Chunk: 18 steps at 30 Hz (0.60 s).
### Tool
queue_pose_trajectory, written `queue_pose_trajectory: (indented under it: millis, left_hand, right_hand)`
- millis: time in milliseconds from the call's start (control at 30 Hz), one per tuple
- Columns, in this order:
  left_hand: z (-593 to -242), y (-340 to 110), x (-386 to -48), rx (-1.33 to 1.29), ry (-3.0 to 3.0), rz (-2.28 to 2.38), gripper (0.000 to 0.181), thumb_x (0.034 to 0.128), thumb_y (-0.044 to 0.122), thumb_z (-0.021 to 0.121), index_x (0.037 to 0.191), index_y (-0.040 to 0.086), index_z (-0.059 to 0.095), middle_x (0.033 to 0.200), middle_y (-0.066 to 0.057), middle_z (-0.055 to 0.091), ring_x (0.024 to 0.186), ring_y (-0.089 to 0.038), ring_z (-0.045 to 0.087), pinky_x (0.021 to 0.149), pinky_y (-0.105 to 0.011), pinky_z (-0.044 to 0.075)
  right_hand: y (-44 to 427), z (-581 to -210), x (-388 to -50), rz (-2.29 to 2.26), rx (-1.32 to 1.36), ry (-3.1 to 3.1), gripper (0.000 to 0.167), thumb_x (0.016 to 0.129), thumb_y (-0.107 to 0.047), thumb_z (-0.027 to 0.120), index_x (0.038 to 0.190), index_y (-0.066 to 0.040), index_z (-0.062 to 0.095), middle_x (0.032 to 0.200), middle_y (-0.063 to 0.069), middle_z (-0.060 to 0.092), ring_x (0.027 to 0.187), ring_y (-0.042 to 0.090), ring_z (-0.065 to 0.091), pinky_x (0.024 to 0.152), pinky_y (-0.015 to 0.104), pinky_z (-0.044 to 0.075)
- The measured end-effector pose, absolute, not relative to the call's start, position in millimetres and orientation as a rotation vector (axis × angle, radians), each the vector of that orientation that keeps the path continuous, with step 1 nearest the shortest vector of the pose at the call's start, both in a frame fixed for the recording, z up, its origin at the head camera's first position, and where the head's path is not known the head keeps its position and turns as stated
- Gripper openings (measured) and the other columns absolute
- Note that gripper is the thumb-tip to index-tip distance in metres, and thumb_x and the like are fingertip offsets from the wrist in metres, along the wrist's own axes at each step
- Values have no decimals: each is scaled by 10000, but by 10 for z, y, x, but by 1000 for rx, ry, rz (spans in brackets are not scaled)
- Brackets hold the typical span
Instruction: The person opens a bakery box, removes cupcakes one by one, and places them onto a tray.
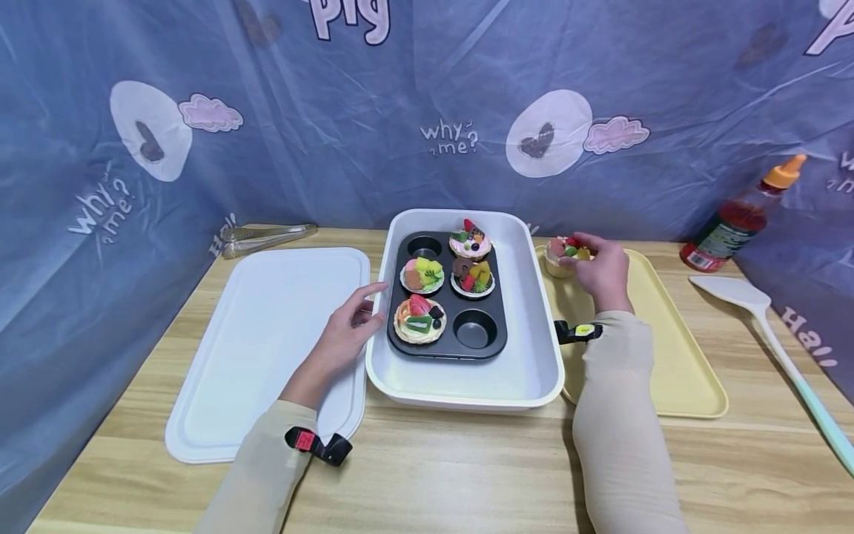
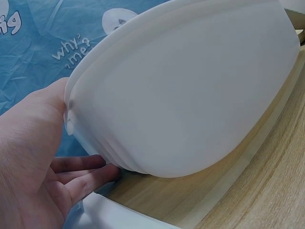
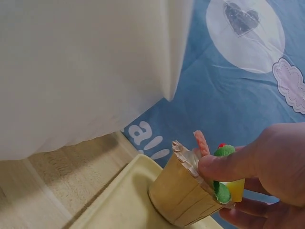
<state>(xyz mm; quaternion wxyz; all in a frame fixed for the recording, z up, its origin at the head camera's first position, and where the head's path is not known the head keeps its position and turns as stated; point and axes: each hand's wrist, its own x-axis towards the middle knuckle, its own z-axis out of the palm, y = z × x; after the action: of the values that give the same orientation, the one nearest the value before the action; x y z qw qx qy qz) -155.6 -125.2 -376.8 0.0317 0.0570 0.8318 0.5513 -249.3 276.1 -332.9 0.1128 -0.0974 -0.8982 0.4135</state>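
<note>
My right hand [image 1: 603, 273] pinches a fruit-topped tart [image 1: 559, 259] by its upper part, over the far left corner of the yellow tray [image 1: 667, 348]. In the right wrist view the tart [image 3: 178, 193] tilts slightly, thumb on the topping. My left hand [image 1: 343, 326] touches the left side of the white basin [image 1: 454, 386]; in the left wrist view the thumb is at its rim and fingers reach under its wall [image 2: 181, 95]. Inside the basin, a dark muffin pan [image 1: 443, 348] holds several fruit tarts; its far left and near right cups are vacant.
A white tray [image 1: 260, 334] lies left, metal tongs [image 1: 267, 237] behind it. At the right stand a red sauce bottle [image 1: 730, 226] with an orange cap and a white spatula [image 1: 774, 326] with a pale green handle end. A patterned blue cloth [image 1: 414, 96] hangs behind.
</note>
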Motion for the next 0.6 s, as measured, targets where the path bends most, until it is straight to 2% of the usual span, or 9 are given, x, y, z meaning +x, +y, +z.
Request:
queue_pose_trajectory:
  millis: [267, 600]
  left_hand:
    - [-3764, -1251, -1555, 173, 2561, 1689, 518, 985, 191, 585, 1481, 302, 482, 1209, -159, 608, 1040, -256, 598, 954, -378, 450]
    - [-3776, -1254, -1559, 178, 2559, 1698, 512, 988, 184, 586, 1480, 289, 489, 1204, -173, 607, 1036, -256, 600, 936, -364, 454]
  right_hand:
    - [2743, -3345, -2498, 1183, -258, -2640, 555, 860, -62, 760, 1387, -14, 590, 1405, 238, 569, 1342, 432, 497, 1121, 495, 391]
    - [2737, -3356, -2498, 1208, -269, -2641, 549, 880, -58, 741, 1401, -10, 575, 1440, 203, 553, 1361, 409, 487, 1114, 491, 409]
